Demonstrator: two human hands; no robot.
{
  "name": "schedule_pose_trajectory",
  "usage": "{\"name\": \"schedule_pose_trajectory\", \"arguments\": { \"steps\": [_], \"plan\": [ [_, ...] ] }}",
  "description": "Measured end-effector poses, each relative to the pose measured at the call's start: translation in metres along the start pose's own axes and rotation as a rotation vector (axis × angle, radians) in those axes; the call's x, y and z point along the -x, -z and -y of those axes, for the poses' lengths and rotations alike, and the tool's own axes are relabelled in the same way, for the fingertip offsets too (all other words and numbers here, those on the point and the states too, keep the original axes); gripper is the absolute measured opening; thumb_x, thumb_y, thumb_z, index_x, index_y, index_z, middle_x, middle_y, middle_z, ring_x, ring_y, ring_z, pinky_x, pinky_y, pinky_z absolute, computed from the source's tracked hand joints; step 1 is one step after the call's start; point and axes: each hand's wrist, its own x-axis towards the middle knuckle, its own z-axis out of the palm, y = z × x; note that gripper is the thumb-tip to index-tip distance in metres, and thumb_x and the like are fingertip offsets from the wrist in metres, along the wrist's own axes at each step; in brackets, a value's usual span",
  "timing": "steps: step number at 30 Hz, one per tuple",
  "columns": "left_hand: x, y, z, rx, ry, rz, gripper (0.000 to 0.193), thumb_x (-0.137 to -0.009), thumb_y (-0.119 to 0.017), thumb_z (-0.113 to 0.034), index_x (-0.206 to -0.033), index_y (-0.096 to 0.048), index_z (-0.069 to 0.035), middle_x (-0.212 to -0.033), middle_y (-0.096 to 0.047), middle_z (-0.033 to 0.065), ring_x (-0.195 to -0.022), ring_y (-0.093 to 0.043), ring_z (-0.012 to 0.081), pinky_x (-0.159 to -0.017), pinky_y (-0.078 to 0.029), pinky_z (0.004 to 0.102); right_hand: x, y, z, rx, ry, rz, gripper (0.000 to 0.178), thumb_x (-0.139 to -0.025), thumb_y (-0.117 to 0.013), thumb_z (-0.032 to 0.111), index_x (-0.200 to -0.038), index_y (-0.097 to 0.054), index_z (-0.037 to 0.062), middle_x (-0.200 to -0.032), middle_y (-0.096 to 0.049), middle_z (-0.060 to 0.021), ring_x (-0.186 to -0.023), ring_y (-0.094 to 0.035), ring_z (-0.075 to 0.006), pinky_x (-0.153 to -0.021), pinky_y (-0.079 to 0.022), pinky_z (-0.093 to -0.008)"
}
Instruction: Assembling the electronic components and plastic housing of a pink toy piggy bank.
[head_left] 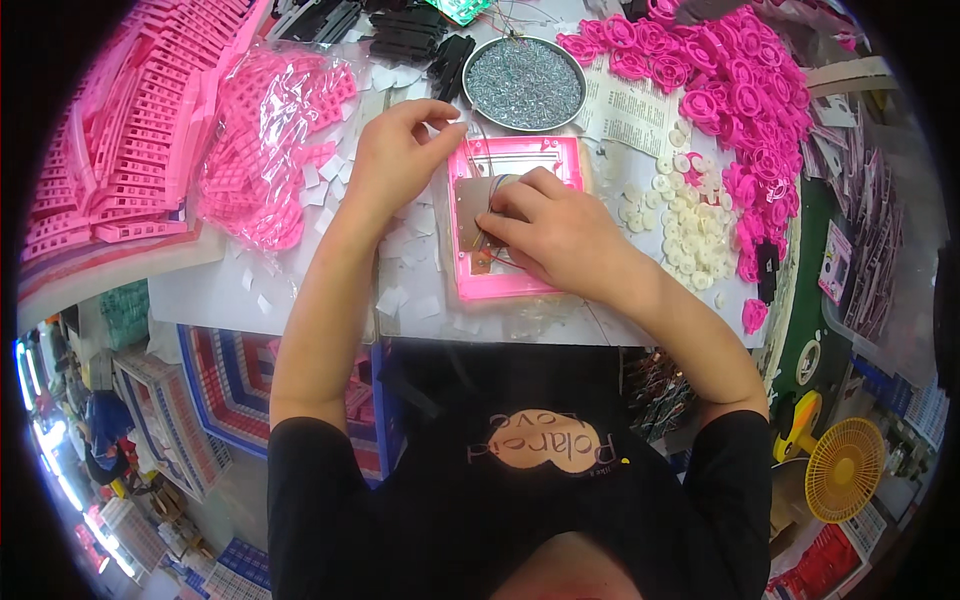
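Note:
A pink rectangular plastic casing (510,291) lies on the table in front of me, with a flat brown board (470,205) inside it. Thin wires cross the board and pass under my right hand (565,230), whose thumb and fingers are pinched together over them. My left hand (400,150) is at the casing's far left corner, thumb and forefinger curled toward each other near a thin wire; anything between those tips is too small to make out. Just beyond the casing stands a round metal dish (525,85) full of small silvery screws.
Pink ring-shaped parts (740,90) heap at the far right, beside white round pieces (695,230) and a printed sheet (628,110). To the left are a clear bag of pink parts (270,150) and stacked pink panels (140,120). Black parts (408,35) lie behind. A yellow fan (845,470) stands lower right.

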Motion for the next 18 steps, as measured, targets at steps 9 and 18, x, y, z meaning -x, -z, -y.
{"name": "schedule_pose_trajectory", "arguments": {
  "steps": [9,18],
  "plan": [
    [-0.001,-0.002,0.017,0.134,-0.002,0.094,0.023,-0.086,-0.065,-0.02,-0.098,-0.072,-0.003,-0.089,-0.071,0.0093,-0.075,-0.062,0.0192,-0.072,-0.051,0.0345,-0.01,0.014,-0.011,-0.087,-0.045,0.046,0.028,-0.081,-0.07,0.009,-0.108,-0.071,0.0127,-0.099,-0.066,-0.0046,-0.092,-0.062,-0.0244,-0.072,-0.054,-0.0374],
    [0.001,-0.007,-0.014,-0.357,-0.189,-0.024,0.02,-0.084,-0.07,-0.022,-0.087,-0.071,-0.002,-0.081,-0.068,0.0103,-0.07,-0.061,0.0227,-0.067,-0.049,0.0345,-0.086,-0.004,-0.089,-0.035,0.121,-0.404,0.027,-0.083,-0.065,0.004,-0.108,-0.073,0.01,-0.095,-0.068,-0.0106,-0.094,-0.063,-0.0322,-0.082,-0.053,-0.0421]
  ]
}}
